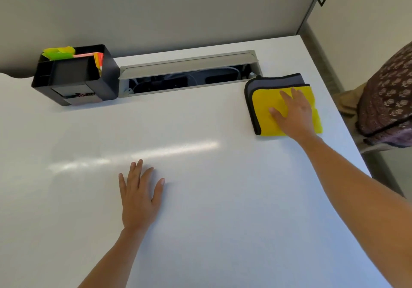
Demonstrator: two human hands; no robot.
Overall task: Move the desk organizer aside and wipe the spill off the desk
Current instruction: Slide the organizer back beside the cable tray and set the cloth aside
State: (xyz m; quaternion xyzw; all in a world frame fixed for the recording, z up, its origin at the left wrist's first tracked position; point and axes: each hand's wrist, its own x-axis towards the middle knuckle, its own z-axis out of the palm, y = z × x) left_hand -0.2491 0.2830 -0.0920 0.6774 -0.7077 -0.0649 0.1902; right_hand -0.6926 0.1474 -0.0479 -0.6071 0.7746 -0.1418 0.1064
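r hand (294,113): open, flat on yellow cloth (265,109), far right
l hand (139,196): open, flat on tabletop (223,198)
organizer (75,75): far left

Single head cam, worn high, looks fwd and steeply down at the glossy white tabletop (200,198); close range, forearms enter from bottom, grey partition wall (178,8) beyond the fingers (139,169).

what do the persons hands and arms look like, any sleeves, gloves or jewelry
Both are bare: the left hand and right hand wear no gloves, and no rings, watch or bracelet show. Both forearms are uncovered as far as the frame's edge, with no sleeve in view. Nails look short and unpainted.
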